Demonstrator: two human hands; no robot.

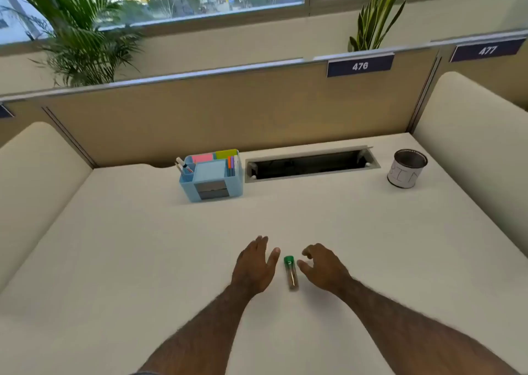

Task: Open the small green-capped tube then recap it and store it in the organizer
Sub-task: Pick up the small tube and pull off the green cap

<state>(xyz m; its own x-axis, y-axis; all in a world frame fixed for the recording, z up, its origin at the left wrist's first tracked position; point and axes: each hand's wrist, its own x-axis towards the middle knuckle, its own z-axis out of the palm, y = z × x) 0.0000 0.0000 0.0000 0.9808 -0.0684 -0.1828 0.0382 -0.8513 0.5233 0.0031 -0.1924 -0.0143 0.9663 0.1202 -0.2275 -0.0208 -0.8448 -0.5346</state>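
A small clear tube (pixel 291 274) with a green cap lies on the white desk, cap pointing away from me. My left hand (pixel 255 264) rests just left of it, fingers apart, holding nothing. My right hand (pixel 321 266) hovers just right of it with fingers curled loosely and thumb near the cap, apart from the tube. A light blue organizer (pixel 211 183) stands at the back of the desk, left of centre, with pens, sticky notes and markers in its compartments.
An open cable tray slot (pixel 311 164) runs along the back of the desk (pixel 143 246) to the right of the organizer. A white tin labelled BIN (pixel 405 168) stands at the back right. Padded dividers flank both sides.
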